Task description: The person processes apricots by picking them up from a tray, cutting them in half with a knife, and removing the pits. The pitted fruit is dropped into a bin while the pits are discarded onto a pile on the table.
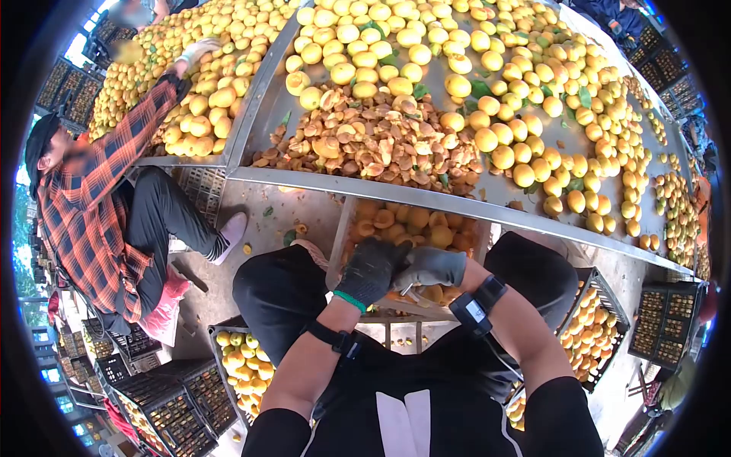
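My left hand [369,270], in a dark knit glove with a green cuff, is closed, its fingers curled against my other hand. Whatever it holds is hidden. Beside it my right hand [432,268], in a grey glove, is closed around a thin metal-looking tool [408,289], whose end shows below the fingers. Both hands meet above a crate [339,242] between my knees. Apricots [415,217], some apparently halved, fill the crate. Just beyond, on the metal table, lies a heap of brown apricot pits [381,145].
Whole apricots [525,76] cover much of the metal table [365,188], whose raised edge runs before me. At left a person in a plaid shirt [99,183] reaches over the fruit. Crates of apricots stand by my left leg [244,365] and right leg [590,335].
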`<state>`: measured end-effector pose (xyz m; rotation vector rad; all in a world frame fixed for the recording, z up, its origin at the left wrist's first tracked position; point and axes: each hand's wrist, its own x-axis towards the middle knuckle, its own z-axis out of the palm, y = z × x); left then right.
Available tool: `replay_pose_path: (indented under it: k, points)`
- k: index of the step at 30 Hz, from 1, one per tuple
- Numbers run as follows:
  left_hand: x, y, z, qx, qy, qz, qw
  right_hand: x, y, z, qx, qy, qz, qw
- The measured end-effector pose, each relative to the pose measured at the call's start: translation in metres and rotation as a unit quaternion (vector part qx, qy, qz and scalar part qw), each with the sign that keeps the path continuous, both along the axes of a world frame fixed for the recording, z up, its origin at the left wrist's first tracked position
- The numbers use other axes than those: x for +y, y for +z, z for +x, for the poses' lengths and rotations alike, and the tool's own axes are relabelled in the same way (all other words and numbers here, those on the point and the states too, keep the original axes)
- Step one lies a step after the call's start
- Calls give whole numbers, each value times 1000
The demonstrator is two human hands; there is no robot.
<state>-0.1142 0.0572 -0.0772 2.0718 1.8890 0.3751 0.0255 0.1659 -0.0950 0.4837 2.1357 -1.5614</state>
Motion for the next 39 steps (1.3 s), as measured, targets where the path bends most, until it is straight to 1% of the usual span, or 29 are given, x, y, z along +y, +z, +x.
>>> replay_pose_path:
  k: [1, 2, 3, 4, 5, 6, 7, 8, 9, 10, 11, 12, 14, 15, 17, 19, 20, 21, 22, 23, 24, 25, 28, 30, 32, 34, 36, 37, 39]
  points:
    - [-2, 5, 2, 0, -1, 4, 1000, 0, -13, 9, 60, -15, -83, 995]
    - [-5, 18, 5, 1, 9, -78, 997, 1, -17, 17, 62, -15, -79, 995]
    - [-7, 27, 8, 2, 20, -159, 987, 1, -17, 25, 209, 22, 11, 978]
    - [-12, 25, 8, 4, 20, -154, 988, 2, -17, 33, 350, 60, 101, 929]
    - [-21, 19, 7, -10, 23, -127, 992, 1, -11, 43, 351, 60, 105, 929]
    - [-27, 21, 6, -25, 26, -101, 994, -2, 2, 53, 253, -194, -196, 927]
    - [-32, 25, 6, -22, 25, -95, 995, -6, 16, 62, 117, -415, -466, 773]
    - [-35, 38, 6, -116, 56, -105, 986, -17, 39, 69, 206, -463, -358, 784]
    - [-40, 46, 6, -209, 86, -115, 967, -21, 39, 76, 211, -461, -355, 785]
    - [-46, 38, 4, -288, 104, -117, 945, -23, 38, 83, 229, -471, -400, 752]
    - [-45, 53, 6, -284, 99, -114, 947, -26, 38, 89, 247, -481, -442, 716]
    - [-44, 78, 11, -327, 145, -223, 907, -35, 56, 87, 236, -437, -416, 762]
    - [-46, 92, 20, -401, 199, -379, 810, -60, 73, 79, 242, -419, -385, 786]
    - [-49, 97, 25, -398, 197, -377, 812, -70, 77, 75, 244, -399, -355, 809]
    - [-57, 108, 35, -349, 134, -367, 852, -82, 78, 73, 252, -397, -374, 799]
    - [-70, 87, 36, -398, 100, -337, 847, -91, 78, 75, 235, -412, -325, 818]
    - [-75, 81, 39, -340, 93, -244, 903, -96, 71, 77, 237, -411, -324, 818]
    - [-79, 77, 42, -278, 84, -148, 945, -99, 60, 79, 279, -387, -202, 856]
    - [-80, 73, 43, -277, 84, -146, 946, -102, 53, 82, 315, -356, -76, 877]
    - [-81, 71, 44, -318, 85, -104, 938, -104, 58, 81, 316, -355, -75, 877]
    - [-82, 70, 45, -358, 84, -62, 928, -107, 66, 80, 264, -485, -340, 761]
    - [-83, 70, 46, -358, 83, -61, 928, -109, 73, 80, 186, -564, -570, 567]
    - [-85, 89, 49, -361, 123, -23, 924, -110, 84, 89, 232, -550, -579, 556]
    - [-86, 115, 47, -525, 163, -230, 803, -108, 80, 98, 240, -527, -583, 570]
    - [-90, 118, 50, -560, 156, -242, 776, -108, 79, 102, 249, -504, -587, 583]
    - [-95, 113, 54, -595, 152, -253, 747, -108, 79, 102, 305, -453, -553, 629]
    - [-96, 103, 56, -687, 142, -201, 684, -113, 89, 101, 298, -469, -558, 616]
    - [-99, 101, 55, -686, 142, -202, 684, -115, 92, 101, 289, -486, -562, 603]
    - [-100, 113, 54, -753, 150, -216, 603, -116, 83, 103, 281, -462, -571, 618]
